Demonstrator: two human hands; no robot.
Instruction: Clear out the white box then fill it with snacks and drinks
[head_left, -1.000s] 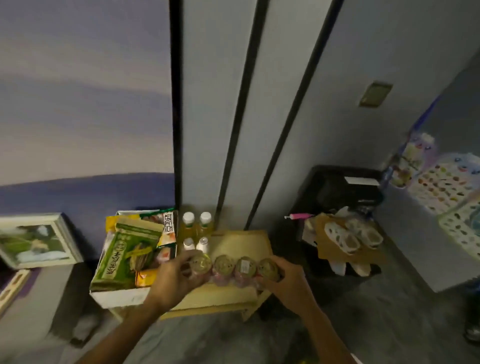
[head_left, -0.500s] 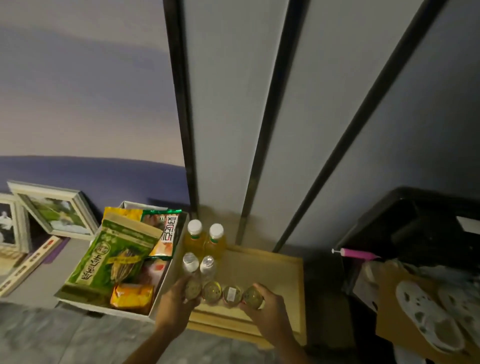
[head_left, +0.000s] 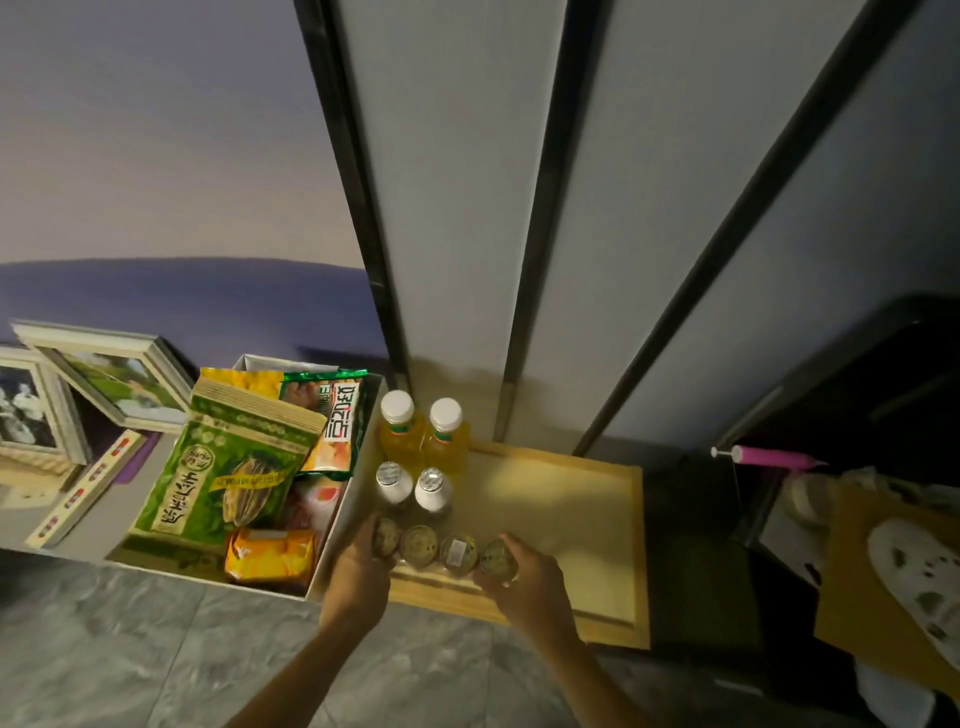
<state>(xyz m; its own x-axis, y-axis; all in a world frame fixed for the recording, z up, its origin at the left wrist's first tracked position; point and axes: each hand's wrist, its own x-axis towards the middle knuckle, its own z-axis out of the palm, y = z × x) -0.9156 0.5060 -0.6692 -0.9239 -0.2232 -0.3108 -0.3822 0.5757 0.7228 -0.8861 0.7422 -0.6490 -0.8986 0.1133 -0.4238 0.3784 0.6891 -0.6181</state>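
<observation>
item: row of four small foil-lidded drink bottles (head_left: 439, 548) at front of pale wooden tray (head_left: 571, 519), beside white cardboard box (head_left: 349, 519) | grip: left hand (head_left: 358, 566), right hand (head_left: 524, 577) clasp end bottles | handling: likely light, row may sag, foil fragile

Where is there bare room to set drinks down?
Bare: right half of the tray, from the bottles to its right rim. Crowded: the white box, packed with snack bags, and the tray's left edge, where left hand and right hand hold cans.

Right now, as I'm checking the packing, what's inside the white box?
In the white box, a large green bag lies on top, beside a green-red packet and an orange packet. Whatever is beneath is covered.
</observation>
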